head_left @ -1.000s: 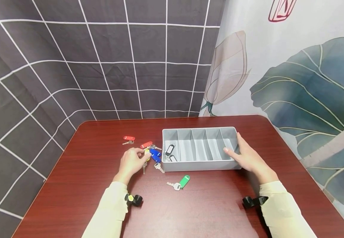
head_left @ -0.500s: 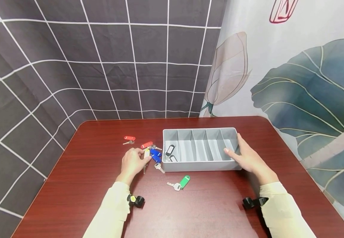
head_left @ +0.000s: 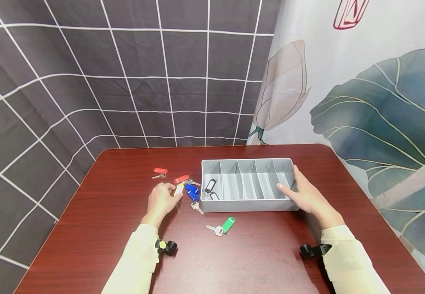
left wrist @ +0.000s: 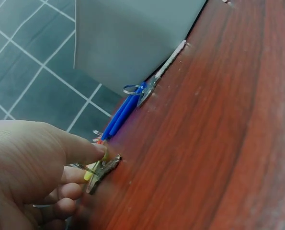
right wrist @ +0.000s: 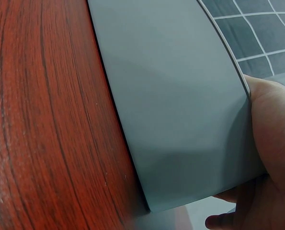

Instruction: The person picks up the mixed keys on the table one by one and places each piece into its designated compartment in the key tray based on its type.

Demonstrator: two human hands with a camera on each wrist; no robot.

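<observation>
Yellow is marking the key tag that is in hand: the left hand (head_left: 162, 203) is pinching the yellow key tag (head_left: 179, 189) between thumb and fingertips, the gap between them closed down to the tag's thickness. Its attached key (head_left: 177, 207) is pointing down toward the table (head_left: 267, 249); whether the key is touching the surface, the views are not showing clearly.

Change: the tag is now leaning, its lower end toward the palm, and its pale face is showing. For the work, this is suggesting a secured grip, with the tag not yet placed in the tray (head_left: 249, 206); it is sitting left of the tray, just beside the blue key tags (head_left: 193, 196).

Compared with one second ago: the thumb is covering less of the tag face, and the tag is standing less upright than half a second ago. The right hand (head_left: 308, 195) is holding the same position, curling round the tray's right end wall, thumb inside, fingers outside. The black-edged tags (head_left: 210, 185) are remaining in the leftmost compartment. The red key tags (head_left: 160, 171) and the green key tag (head_left: 228, 224) are lying on the table, unmoved.
</observation>
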